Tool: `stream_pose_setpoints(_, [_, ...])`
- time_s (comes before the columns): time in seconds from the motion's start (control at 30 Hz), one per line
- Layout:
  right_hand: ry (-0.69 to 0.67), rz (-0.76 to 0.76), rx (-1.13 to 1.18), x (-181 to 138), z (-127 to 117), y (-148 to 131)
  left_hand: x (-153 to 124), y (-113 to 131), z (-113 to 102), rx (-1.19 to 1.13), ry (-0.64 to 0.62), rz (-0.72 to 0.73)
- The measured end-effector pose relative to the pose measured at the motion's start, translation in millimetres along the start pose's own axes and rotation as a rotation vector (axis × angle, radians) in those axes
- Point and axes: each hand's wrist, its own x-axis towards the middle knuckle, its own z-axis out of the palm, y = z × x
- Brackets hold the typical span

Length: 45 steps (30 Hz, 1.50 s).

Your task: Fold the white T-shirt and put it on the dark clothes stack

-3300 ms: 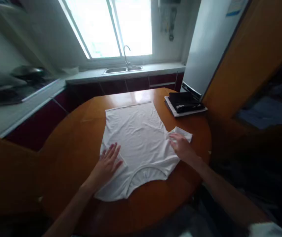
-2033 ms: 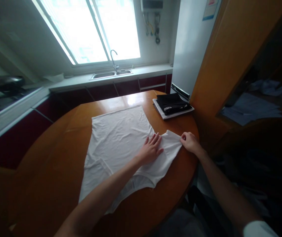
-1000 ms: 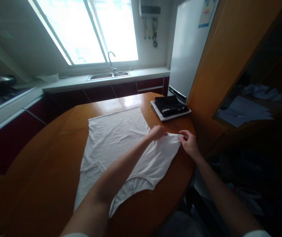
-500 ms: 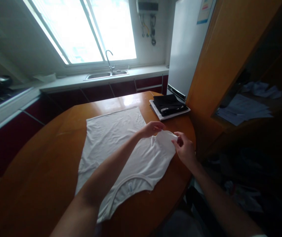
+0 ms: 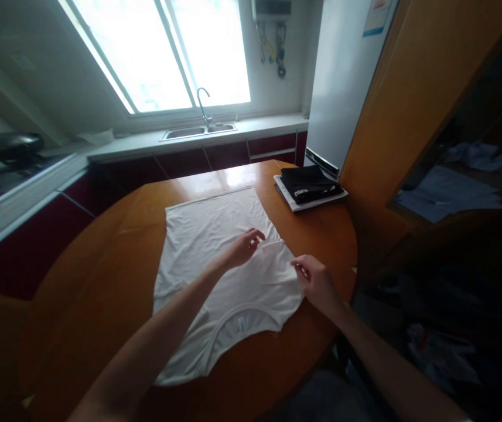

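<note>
At the far left a dark pan (image 5: 7, 143) sits on the counter (image 5: 22, 193), and a sink (image 5: 198, 130) lies under the window further along. On the round wooden table (image 5: 101, 275) a white T-shirt (image 5: 215, 258) lies spread flat, neck opening nearest the person, hem toward the window. The left hand (image 5: 242, 247) reaches across the shirt body and rests on the cloth near its right edge, fingers curled and lightly pinching; whether cloth is actually gripped cannot be told. Half a second ago the right sleeve stood lifted between both hands beyond the shirt's side; it now lies turned inward over the body, so the right edge of the shirt runs nearly straight. By this judgement the right-sleeve fold is made and the left sleeve remains unfolded. The right hand (image 5: 316, 281) sits at the shirt's right edge just below the folded part, thumb and fingers closed narrowly on the cloth edge. To the right, well apart, a black folded garment (image 5: 310, 183) rests near the table's far edge.
</note>
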Motion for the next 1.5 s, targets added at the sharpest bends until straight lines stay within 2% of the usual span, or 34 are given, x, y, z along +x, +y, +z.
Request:
stream_pose_setpoints(0.07, [0.106, 0.09, -0.062, -1.3, -10.5, 13.8, 0.1, -0.7, 6.3, 0.044, 0.047, -0.114])
stream_pose_setpoints(0.1, [0.109, 0.107, -0.088, -3.2, -14.2, 19.2, 1.6, 0.6, 9.3, 0.064, 0.041, -0.15])
stream_pose_setpoints(0.27, [-0.036, 0.113, -0.128, -19.8, -17.0, 24.2, 14.6, 10.1, 20.5, 0.102, -0.017, -0.217])
stream_pose_setpoints(0.5, [-0.054, 0.114, -0.205, -28.9, -20.4, 27.1, 19.7, 14.1, 25.2, 0.154, 0.005, -0.238])
stream_pose_setpoints(0.57, [-0.056, 0.119, -0.203, -31.3, -22.6, 31.0, 12.5, 21.3, 21.7, 0.177, 0.035, -0.185])
stream_pose_setpoints(0.63, [-0.018, 0.121, -0.205, -34.9, -23.8, 31.6, 1.1, 31.4, 15.1, 0.193, 0.017, -0.022])
stream_pose_setpoints(0.73, [0.005, 0.096, -0.22, -42.1, -23.3, 24.3, -20.8, 45.3, 3.8, 0.19, -0.194, 0.288])
stream_pose_setpoints(0.8, [-0.048, 0.064, -0.238, -47.6, -22.3, 16.9, -34.9, 48.8, 0.1, 0.221, -0.338, 0.384])
stream_pose_setpoints(0.87, [-0.105, 0.041, -0.285, -53.1, -21.6, 10.9, -45.6, 47.1, 1.2, 0.28, -0.39, 0.414])
stream_pose_setpoints(1.03, [-0.143, 0.04, -0.382, -63.0, -22.5, 8.8, -51.8, 40.7, 6.4, 0.27, -0.345, 0.446])
stream_pose_setpoints(1.23, [-0.151, 0.053, -0.368, -64.8, -23.4, 13.0, -47.0, 51.6, -9.8, 0.151, -0.278, 0.435])
stream_pose_setpoints(1.5, [-0.17, 0.036, -0.332, -63.9, -29.1, 10.4, -54.1, 42.0, -12.0, 0.271, -0.405, 0.388])
